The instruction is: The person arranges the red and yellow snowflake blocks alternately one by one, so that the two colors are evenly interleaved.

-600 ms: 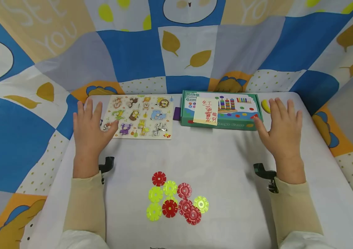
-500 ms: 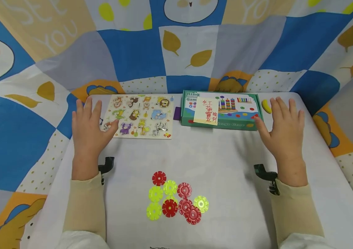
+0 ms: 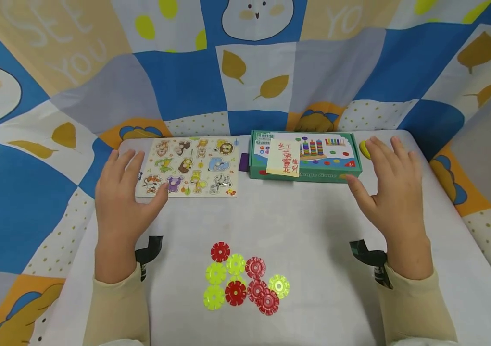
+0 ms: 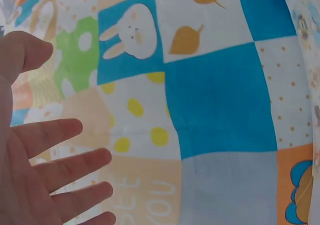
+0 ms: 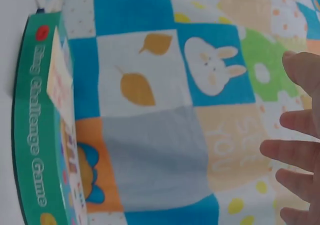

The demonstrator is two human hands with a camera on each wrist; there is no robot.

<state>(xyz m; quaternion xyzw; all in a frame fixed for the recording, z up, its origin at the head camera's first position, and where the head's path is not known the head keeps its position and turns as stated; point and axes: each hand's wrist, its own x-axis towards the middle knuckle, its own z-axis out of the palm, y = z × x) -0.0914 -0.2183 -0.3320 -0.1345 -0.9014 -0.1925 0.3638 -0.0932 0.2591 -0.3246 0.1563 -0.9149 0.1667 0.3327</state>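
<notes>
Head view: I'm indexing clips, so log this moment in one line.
left hand: empty, near animal board; right hand: empty, near game box; notched discs: on table

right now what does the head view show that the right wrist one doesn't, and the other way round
Only the head view shows the red and yellow-green discs, the yellow curved piece and the left hand. Only the right wrist view shows the green, white-spotted patch of the patterned cloth. Both show the green game box, its paper note and the right hand.
</notes>
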